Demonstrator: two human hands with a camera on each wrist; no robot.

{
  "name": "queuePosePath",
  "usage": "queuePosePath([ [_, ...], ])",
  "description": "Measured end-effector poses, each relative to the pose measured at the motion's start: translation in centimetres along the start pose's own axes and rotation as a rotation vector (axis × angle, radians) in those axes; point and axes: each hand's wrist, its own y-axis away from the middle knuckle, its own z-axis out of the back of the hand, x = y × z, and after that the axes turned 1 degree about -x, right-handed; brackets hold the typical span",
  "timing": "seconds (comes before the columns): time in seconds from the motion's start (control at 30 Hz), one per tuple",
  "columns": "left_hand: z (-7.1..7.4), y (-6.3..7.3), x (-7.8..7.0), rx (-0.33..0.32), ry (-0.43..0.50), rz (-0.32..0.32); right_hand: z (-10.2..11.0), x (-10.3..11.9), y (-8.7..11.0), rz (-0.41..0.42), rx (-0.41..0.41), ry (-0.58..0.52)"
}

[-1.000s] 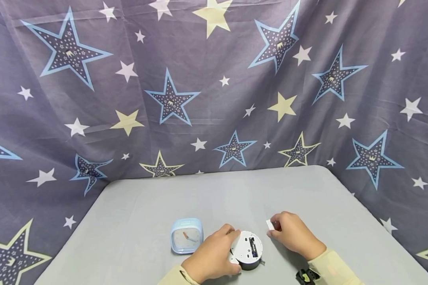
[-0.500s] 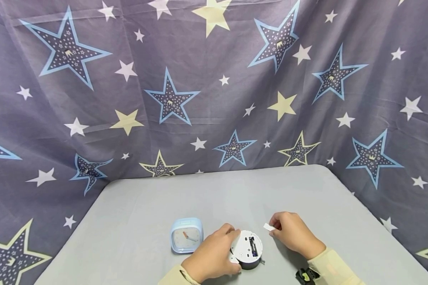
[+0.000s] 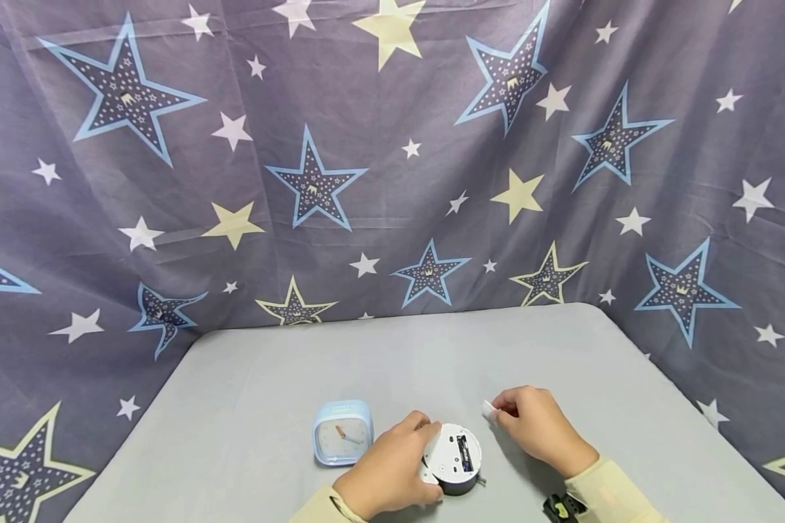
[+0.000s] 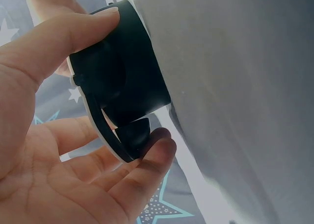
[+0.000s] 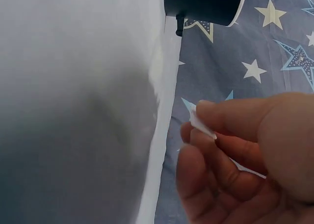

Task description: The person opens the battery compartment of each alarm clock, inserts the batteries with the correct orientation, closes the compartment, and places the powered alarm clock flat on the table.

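Note:
A round clock [image 3: 441, 457] lies face down on the table, its white back up and its dark side wall below. An uncovered battery slot [image 3: 464, 453] shows in the back; its contents are too small to tell. My left hand [image 3: 392, 463] grips the clock from the left, and in the left wrist view thumb and fingers hold its black body [image 4: 137, 62]. To the right of the clock and apart from it, my right hand [image 3: 541, 427] pinches a small white piece [image 3: 488, 410], which looks like a battery cover. Fingers partly hide this piece [image 5: 200, 124] in the right wrist view.
A light blue alarm clock [image 3: 343, 434] stands upright left of my left hand. The grey table [image 3: 392, 356] reaches back to a star-patterned curtain [image 3: 379, 160], which also hangs along both sides. A small dark peg [image 5: 179, 27] sticks out from the round clock's side.
The small white piece has been turned about between my right fingers and now sits slightly further left than a second ago. My left hand and the round clock have stayed in place.

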Motion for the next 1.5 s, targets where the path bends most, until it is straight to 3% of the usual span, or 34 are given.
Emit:
queuePosePath([
  [0.5,-0.1,0.1,0.1,-0.008,-0.006,-0.007,1.0,1.2,0.2,-0.066,-0.1,-0.107],
  [0.83,0.0,0.2,0.0,-0.014,-0.009,-0.009,1.3,1.7,0.6,-0.116,-0.034,-0.197],
  [1.07,0.0,0.2,0.0,-0.035,0.0,-0.026,1.6,2.6,0.9,-0.161,-0.018,-0.376],
  [1.5,-0.2,0.1,0.2,-0.081,0.02,-0.049,2.0,3.3,1.3,-0.159,0.036,-0.398],
])
